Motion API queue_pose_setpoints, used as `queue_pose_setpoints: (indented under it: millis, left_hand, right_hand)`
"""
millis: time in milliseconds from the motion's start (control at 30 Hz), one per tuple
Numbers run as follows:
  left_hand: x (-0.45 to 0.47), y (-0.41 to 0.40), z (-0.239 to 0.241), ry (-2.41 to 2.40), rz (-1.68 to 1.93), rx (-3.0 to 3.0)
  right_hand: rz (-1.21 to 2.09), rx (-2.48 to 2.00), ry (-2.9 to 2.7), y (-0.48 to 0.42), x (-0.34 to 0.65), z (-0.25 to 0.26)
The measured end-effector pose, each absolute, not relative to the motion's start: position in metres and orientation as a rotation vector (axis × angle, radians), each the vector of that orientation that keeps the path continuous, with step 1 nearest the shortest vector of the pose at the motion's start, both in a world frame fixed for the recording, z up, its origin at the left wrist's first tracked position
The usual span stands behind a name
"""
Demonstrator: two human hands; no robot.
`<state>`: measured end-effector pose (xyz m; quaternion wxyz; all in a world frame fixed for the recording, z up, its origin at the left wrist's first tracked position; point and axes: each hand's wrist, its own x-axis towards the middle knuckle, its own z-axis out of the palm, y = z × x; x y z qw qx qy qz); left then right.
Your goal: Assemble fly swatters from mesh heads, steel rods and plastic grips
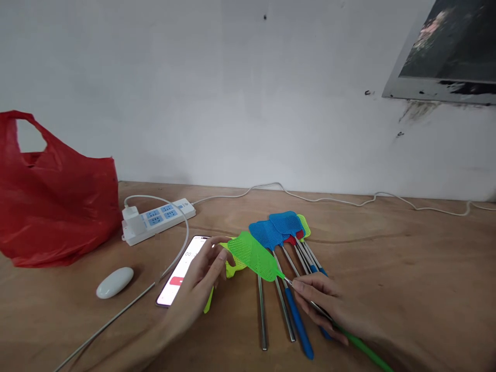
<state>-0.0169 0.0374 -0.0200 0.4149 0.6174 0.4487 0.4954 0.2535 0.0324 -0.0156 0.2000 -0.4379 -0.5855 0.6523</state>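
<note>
A bright green fly swatter [253,256] is tilted above the wooden table, its mesh head toward the left. My right hand [320,302] is closed around its metal rod, with the green handle passing out below. At the head's left end is my left hand [205,271], thumb and fingers apart; whether the fingertips touch the mesh is unclear. Beneath them lies a yellow-green fly swatter [235,267], partly covered. Just behind, blue fly swatters [285,223] overlap a red fly swatter [299,235] and another yellow-green one [304,226], their rods pointing toward me.
A phone [176,280] with a lit screen lies by my left wrist. Farther left are a white oval object [115,282], a power strip [158,219] with a plugged-in charger, and a red plastic bag [58,201]. A pale cable [116,318] crosses the table's left side. A wall [248,103] bounds the back.
</note>
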Motion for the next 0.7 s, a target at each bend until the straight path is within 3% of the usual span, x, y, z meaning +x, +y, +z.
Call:
queue_pose_setpoints:
  millis: [233, 700]
  left_hand:
    - [-0.016, 0.036, -0.023, 0.970, 1.158, 1.377]
    - [-0.010, 0.038, -0.015, 1.104, 0.976, 1.434]
  right_hand:
    - [1.836, -1.233, -1.718, 0.029, 0.253, -0.014]
    - [1.785, -1.159, -1.670, 0.026, 0.249, -0.025]
